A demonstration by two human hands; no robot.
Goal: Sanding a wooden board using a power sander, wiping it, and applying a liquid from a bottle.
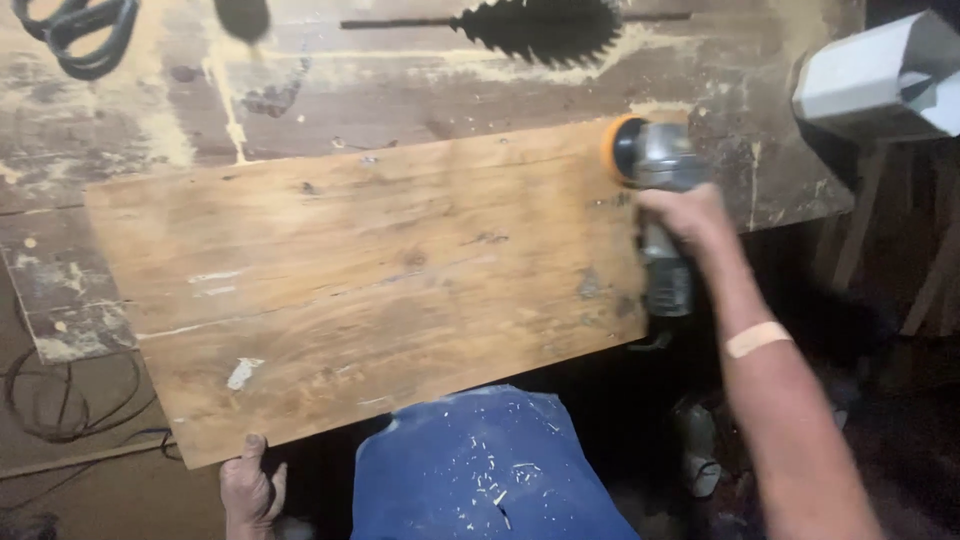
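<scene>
Blue dusty trousers [480, 470] flecked with wood chips sit nearest, below the table's near edge. Left hand [250, 490] grips the near left corner of the wide brown wooden board [370, 270], fingers clamped on its edge. Right hand [685, 215], fingers wrapped tight around a grey power sander with orange disc [650, 190], works the board's far right corner. Board lies flat on the worn, dust-covered wooden table [300, 90], overhanging its near edge.

Risk: the overhanging board could tip or slide if the left grip slackens; the disc could gouge the corner if tilted.

Black toothed saw blade [540, 25] lies at the far edge. Grey-white box [885, 75] stands off the far right corner. No labels readable.
</scene>
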